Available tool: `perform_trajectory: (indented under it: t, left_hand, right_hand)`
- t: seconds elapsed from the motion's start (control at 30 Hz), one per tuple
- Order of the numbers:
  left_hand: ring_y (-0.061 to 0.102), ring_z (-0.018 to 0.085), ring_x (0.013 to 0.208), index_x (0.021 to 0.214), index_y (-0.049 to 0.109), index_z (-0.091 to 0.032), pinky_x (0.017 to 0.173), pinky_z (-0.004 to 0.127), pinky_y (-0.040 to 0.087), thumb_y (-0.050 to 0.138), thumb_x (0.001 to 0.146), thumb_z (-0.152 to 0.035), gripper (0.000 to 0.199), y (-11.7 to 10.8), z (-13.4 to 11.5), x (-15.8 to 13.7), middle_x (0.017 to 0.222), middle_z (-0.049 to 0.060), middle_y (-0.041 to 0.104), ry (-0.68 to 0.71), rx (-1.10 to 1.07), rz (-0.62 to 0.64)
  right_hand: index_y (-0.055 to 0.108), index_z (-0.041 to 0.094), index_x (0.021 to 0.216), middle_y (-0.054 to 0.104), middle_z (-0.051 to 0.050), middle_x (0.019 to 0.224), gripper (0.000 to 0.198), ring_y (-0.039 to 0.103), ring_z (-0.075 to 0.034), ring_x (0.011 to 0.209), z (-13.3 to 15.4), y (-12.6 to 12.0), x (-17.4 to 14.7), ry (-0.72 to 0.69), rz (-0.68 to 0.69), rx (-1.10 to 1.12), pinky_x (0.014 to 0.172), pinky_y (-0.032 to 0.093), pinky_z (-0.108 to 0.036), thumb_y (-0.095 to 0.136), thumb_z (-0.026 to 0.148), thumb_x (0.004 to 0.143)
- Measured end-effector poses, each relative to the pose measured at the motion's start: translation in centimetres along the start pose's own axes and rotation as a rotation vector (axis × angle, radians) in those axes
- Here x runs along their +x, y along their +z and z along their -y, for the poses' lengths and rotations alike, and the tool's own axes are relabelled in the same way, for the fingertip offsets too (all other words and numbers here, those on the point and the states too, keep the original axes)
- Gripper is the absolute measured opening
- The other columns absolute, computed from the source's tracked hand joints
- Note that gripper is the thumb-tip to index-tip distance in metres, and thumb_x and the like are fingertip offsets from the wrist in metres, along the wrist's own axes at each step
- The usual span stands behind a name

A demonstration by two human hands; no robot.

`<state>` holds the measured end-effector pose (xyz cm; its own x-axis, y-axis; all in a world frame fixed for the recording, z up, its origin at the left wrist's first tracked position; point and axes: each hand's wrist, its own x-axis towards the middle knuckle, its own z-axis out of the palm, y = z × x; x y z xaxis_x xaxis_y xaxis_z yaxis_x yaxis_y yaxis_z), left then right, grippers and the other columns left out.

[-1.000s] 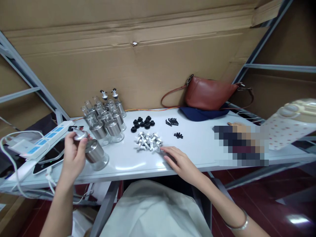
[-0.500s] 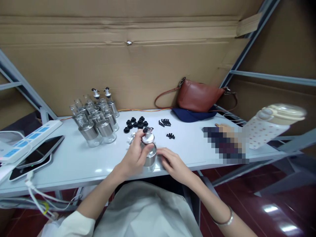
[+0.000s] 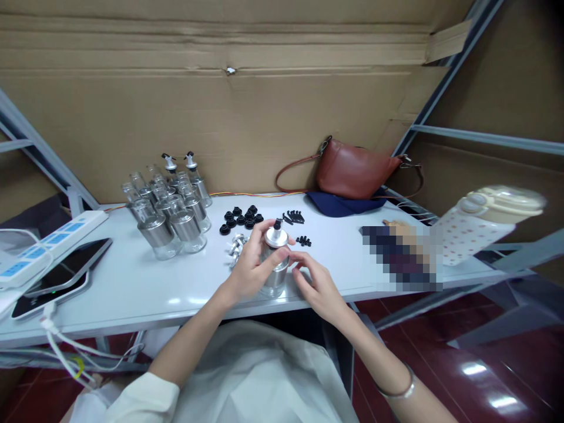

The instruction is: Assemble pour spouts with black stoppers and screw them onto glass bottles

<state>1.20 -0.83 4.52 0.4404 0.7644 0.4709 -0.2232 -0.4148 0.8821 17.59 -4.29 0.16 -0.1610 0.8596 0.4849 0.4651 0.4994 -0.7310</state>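
A glass bottle with a steel band stands upright near the front edge of the table. A silver pourer cap with a black tip sits on its top. My left hand is wrapped round the upper bottle from the left, its thumb across the front just below the cap. My right hand is at the bottle's right side, fingers bent and apart, the fingertips at or against the glass near my left thumb. Silver pourer parts lie behind my left hand, partly hidden by it.
Glass bottles stand in a group at left, two with pourers. Black stoppers, black levers and small black caps lie mid-table. A power strip, brown bag, blue cap and dotted tumbler surround them.
The bottle has turned and shifted slightly right with my left hand, so its pourer faces another way. My right hand has moved slightly right and its fingers are more bent. Silver parts show more.
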Motion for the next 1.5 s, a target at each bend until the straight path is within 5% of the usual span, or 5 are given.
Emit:
perform_trajectory:
  t: [0.17,0.5,1.0,1.5]
  left_hand:
    - [0.059,0.019,0.092,0.116,0.049,-0.016,0.080,0.029,0.045,0.051,0.088,-0.051,0.045,-0.2,-0.8,0.1,0.097,0.009,0.063,-0.061,-0.033,0.027]
    - [0.056,0.017,0.084,0.118,0.054,-0.020,0.078,0.027,0.044,0.047,0.089,-0.053,0.044,0.1,1.0,-0.2,0.096,0.005,0.061,0.038,0.029,-0.049]
    - [0.053,0.017,0.072,0.104,0.063,-0.015,0.068,0.027,0.044,0.051,0.076,-0.069,0.062,1.5,2.1,0.0,0.082,0.004,0.062,0.064,0.074,-0.242]
    - [0.040,0.012,0.062,0.087,0.067,-0.014,0.059,0.024,0.036,0.055,0.070,-0.073,0.063,2.3,0.9,0.1,0.067,0.001,0.053,0.041,0.025,-0.272]
  right_hand:
    - [0.050,0.023,0.117,0.058,-0.011,0.116,0.025,0.057,-0.023,0.105,2.4,0.0,1.2,-0.121,-0.337,0.152,0.086,0.049,-0.040,0.046,0.030,0.093]
    - [0.056,0.022,0.118,0.060,-0.011,0.120,0.029,0.054,-0.024,0.114,5.3,-0.4,4.4,-0.266,-0.041,0.157,0.099,0.043,-0.044,0.041,0.034,0.097]
    - [0.059,0.022,0.112,0.065,-0.011,0.109,0.033,0.059,-0.025,0.104,4.7,0.2,3.9,-0.357,-0.191,0.106,0.087,0.049,-0.043,0.038,0.043,0.097]
    - [0.053,0.023,0.109,0.062,-0.010,0.100,0.031,0.059,-0.025,0.097,4.5,1.9,3.5,-0.384,-0.394,0.089,0.083,0.049,-0.043,0.033,0.045,0.097]
